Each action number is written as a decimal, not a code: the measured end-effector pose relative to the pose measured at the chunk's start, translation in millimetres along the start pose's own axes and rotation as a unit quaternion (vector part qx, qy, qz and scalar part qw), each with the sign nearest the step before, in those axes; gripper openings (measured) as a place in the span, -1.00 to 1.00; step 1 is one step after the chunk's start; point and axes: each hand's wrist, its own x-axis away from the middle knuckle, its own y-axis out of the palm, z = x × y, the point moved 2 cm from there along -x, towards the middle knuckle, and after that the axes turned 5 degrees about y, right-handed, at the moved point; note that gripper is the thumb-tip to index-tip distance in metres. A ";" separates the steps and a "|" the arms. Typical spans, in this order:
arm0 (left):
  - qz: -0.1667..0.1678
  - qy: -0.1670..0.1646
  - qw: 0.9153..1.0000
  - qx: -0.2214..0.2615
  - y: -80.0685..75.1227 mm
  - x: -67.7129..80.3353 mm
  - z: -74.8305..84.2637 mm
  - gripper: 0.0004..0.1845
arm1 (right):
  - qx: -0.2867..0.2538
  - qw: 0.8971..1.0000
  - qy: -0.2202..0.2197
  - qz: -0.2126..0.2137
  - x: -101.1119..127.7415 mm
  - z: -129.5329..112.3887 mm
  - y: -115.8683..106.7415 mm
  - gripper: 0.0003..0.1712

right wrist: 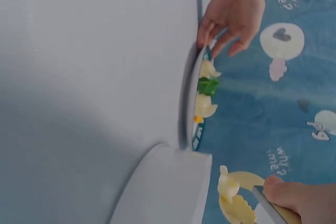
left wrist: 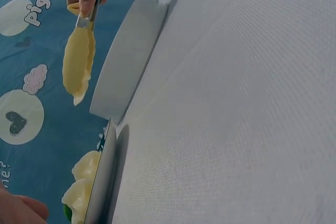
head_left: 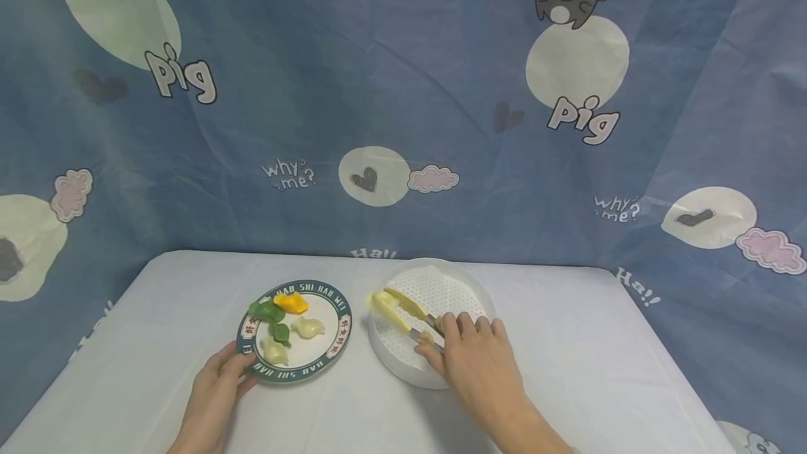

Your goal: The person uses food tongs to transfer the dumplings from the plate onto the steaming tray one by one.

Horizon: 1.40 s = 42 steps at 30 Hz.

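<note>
Head view: right hand (head_left: 479, 356) is squeezing tongs (head_left: 410, 314) on a dumpling (head_left: 382, 302) over the steamer (head_left: 466, 286), left hand (head_left: 217, 387) is gripping the plate (head_left: 334, 349) rim, so lowering it gently looks next.

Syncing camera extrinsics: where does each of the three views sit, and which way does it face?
Head: worn high, faces forward and down at the table; shows left hand on the plate rim and right hand gripping tongs.
Left wrist: low at table level, rolled sideways, looks past the plate edge toward the white steamer; a fingertip shows.
Right wrist: low, rolled, looks back at plate and left hand.
Shared: both wrist views catch the tongs' dumpling.
</note>
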 end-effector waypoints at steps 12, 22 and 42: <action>-0.002 -0.010 1.000 0.013 0.2 1.0 1.4 -0.10 | 0.000 1.000 0.015 -0.024 3.9 4.7 5.3 -0.39; 0.004 0.002 1.000 -0.003 1.4 -2.3 -1.6 -0.10 | 0.003 0.999 0.018 -0.033 6.6 3.8 6.6 -0.39; 0.009 0.006 1.000 -0.012 1.6 -2.0 -2.6 -0.12 | -0.020 0.999 0.032 -0.006 9.2 4.0 10.2 -0.30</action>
